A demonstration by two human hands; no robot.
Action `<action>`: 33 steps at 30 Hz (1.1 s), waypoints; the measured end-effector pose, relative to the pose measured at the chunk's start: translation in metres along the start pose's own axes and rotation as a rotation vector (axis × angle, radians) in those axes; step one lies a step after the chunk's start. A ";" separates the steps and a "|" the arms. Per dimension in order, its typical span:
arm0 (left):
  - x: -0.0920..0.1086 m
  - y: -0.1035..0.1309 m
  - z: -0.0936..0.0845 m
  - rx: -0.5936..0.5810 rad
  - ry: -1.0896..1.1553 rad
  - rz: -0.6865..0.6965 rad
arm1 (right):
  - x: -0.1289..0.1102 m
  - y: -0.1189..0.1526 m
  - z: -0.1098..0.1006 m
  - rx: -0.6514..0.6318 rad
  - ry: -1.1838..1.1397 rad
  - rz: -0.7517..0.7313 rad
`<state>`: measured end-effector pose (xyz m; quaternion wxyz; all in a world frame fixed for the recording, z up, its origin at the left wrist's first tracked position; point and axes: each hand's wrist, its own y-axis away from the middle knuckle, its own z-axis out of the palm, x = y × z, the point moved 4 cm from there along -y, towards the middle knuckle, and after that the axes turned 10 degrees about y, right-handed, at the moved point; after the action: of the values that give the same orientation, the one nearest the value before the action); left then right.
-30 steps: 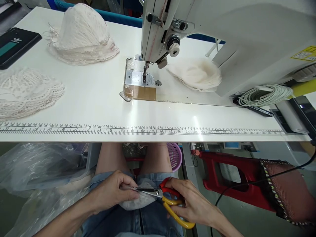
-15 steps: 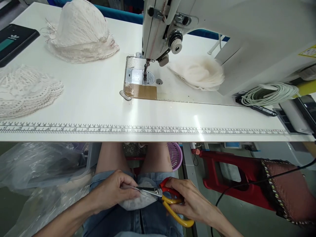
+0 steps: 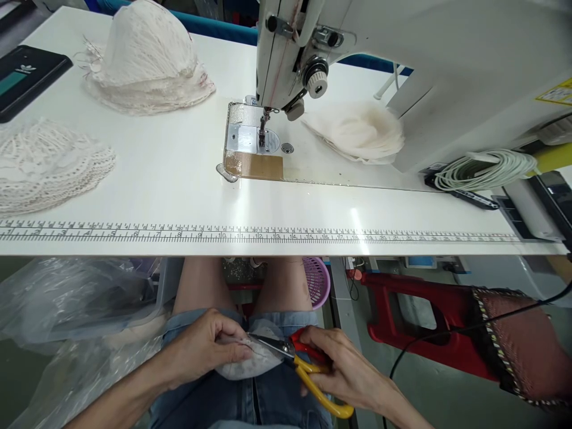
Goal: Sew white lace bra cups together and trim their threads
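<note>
Your scissors (image 3: 286,348), one handle red and one yellow, lie over the thin whitish fabric (image 3: 243,362) above your lap, blades nearly together. Your right hand (image 3: 342,369) is curled closed round the handles; your left hand (image 3: 218,345) pinches the fabric, thumb against fingers, near the blade tips. At your left, a translucent bin (image 3: 161,298) has clear plastic (image 3: 80,298) in it.

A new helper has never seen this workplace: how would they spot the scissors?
Start at the white sewing table and drop below its ruler-marked front edge to the denim shorts. There the right hand holds the scissors, blades pointing toward the left hand. Red-and-yellow handles set them apart from the pale cloth.
</note>
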<state>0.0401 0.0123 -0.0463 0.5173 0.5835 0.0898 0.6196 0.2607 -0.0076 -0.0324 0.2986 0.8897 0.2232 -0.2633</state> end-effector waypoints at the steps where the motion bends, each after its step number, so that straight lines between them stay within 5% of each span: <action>1: 0.000 0.000 0.000 0.000 0.010 -0.006 | 0.000 0.000 0.000 0.007 0.008 0.013; 33: -0.010 -0.001 0.000 -0.030 0.016 -0.017 | 0.000 0.001 0.003 -0.006 0.053 -0.012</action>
<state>0.0390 0.0054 -0.0529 0.5305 0.5698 0.0895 0.6212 0.2601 -0.0101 -0.0339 0.2940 0.8941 0.2370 -0.2407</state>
